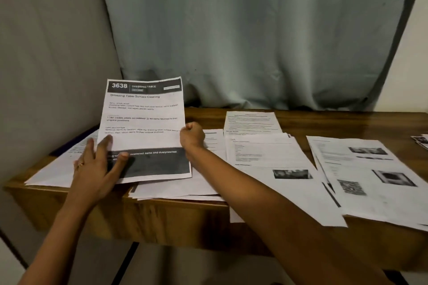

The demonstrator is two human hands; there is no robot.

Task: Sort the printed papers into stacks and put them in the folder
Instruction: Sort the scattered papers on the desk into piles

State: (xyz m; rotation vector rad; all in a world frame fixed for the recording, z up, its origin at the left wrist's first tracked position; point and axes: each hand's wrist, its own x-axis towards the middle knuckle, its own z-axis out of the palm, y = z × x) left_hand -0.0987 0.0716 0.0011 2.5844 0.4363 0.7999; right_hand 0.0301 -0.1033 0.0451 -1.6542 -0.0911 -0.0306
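There, over the left end of the brown wooden table (162,215), a white printed sheet (143,122) with a black header band reading "3638 DRESSING TABLE" stood tilted up, its lower edge down on a loose pile of white papers (176,190) near the table's front edge. The right hand (192,135) was clenched on the sheet's right edge, fingers curled round it. The left hand (98,166) was unclenched, its straight, spread fingers pressing on the sheet's lower left part, with a gold ring (80,164) on one finger. Toward the middle of the table lay a stack of printed pages (266,152), partly overhanging the front edge, with a text-only stack (252,122) just behind it near the back edge. A third stack with dark photos (370,176) lay at the right end. A grey-blue curtain (254,30) hung behind the table.
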